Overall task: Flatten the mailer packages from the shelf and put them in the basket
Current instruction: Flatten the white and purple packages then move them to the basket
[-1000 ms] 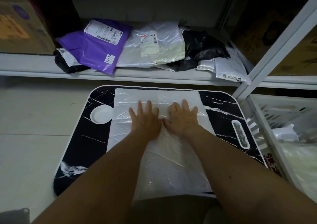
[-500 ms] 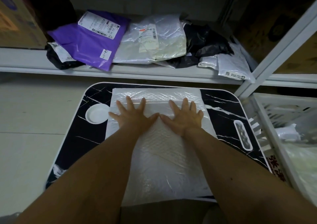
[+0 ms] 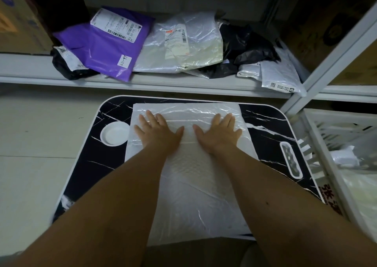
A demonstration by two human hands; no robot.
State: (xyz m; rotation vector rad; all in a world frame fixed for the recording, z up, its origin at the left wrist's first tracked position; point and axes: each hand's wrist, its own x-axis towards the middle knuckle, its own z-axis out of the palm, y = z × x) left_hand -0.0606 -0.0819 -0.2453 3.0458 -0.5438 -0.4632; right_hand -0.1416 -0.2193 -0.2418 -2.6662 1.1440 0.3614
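Observation:
A large white bubble mailer point(image 3: 189, 181) lies flat on the small black marble-patterned table point(image 3: 85, 164). My left hand point(image 3: 157, 133) and my right hand point(image 3: 219, 133) press palm-down on its far half, fingers spread, a hand's width apart. On the white shelf point(image 3: 163, 85) behind the table lie more mailers: a purple one point(image 3: 108, 48) with a label, a clear-white one point(image 3: 183, 44), crumpled black ones point(image 3: 246, 48) and a small white one point(image 3: 279, 76). The white slatted basket point(image 3: 330, 164) stands to the right of the table with white packages inside.
A cardboard box point(image 3: 18, 19) sits at the shelf's left end. A white shelf post point(image 3: 326, 62) rises diagonally between shelf and basket. A round white cup recess point(image 3: 114, 133) is set into the table's left side. Pale floor tiles point(image 3: 36, 144) lie to the left.
Both hands have slid apart across the white mailer, the left hand toward its left edge and the right hand toward its right edge. One second ago they were side by side at the middle.

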